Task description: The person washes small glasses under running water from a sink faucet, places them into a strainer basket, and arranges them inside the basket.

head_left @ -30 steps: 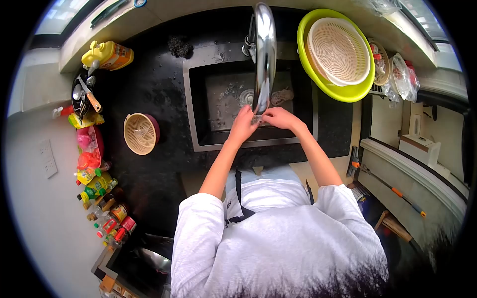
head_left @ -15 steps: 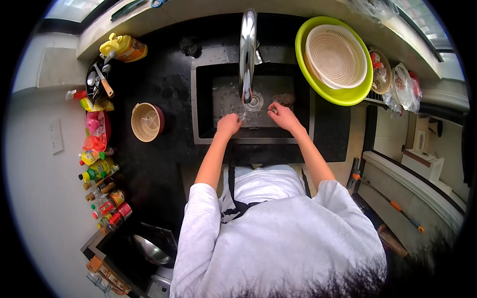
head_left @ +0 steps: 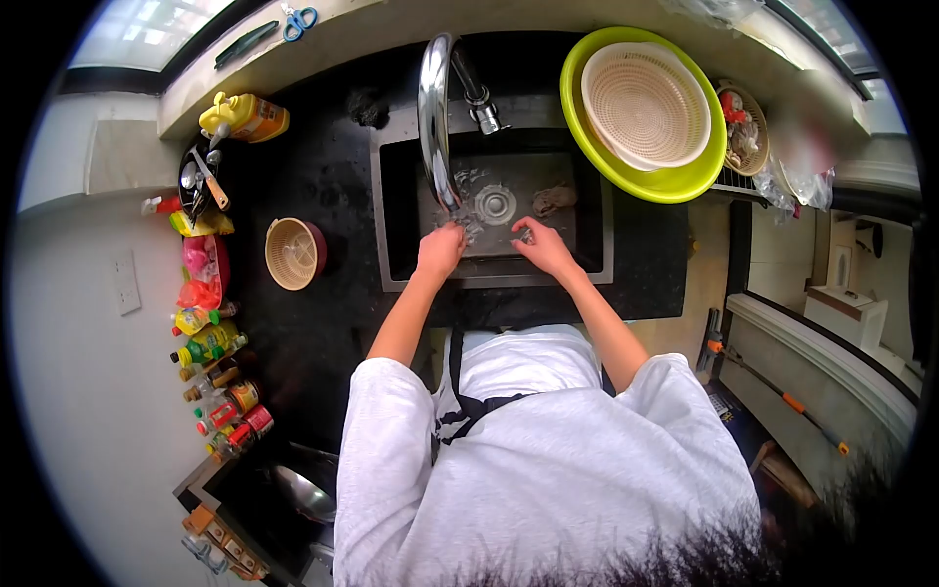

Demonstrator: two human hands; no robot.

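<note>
1. Two bare hands are down inside the sink [head_left: 396, 245], over its near half, close to the front wall.
2. Left hand [head_left: 440, 249]: sits right under the tip of the curved faucet [head_left: 433, 117], where water splashes. Fingers curled inward; whether they hold anything, cannot tell, since spray and glare hide it.
3. Right hand [head_left: 543, 247]: a little apart from the left, fingers drawn close together at the tips, near a small glinting bit on the basin floor. Contact not clear.
4. Drain [head_left: 495, 203] lies just beyond both hands, mid-basin. A brownish rag-like lump [head_left: 554, 199] rests to its right, apart from the right hand.
5. Counter, right of the sink: green basin [head_left: 675, 181] with a pale woven colander [head_left: 646, 106] nested in it, overlapping the sink's far right corner.
6. Counter, left of the sink: small tan basket set in a dark red bowl [head_left: 294, 254], well apart from the hands.
7. Far left edge: row of bottles and jars [head_left: 210, 352], a utensil holder [head_left: 201, 181], a yellow container [head_left: 245, 117].
8. Back ledge: blue-handled scissors [head_left: 300, 20].
</note>
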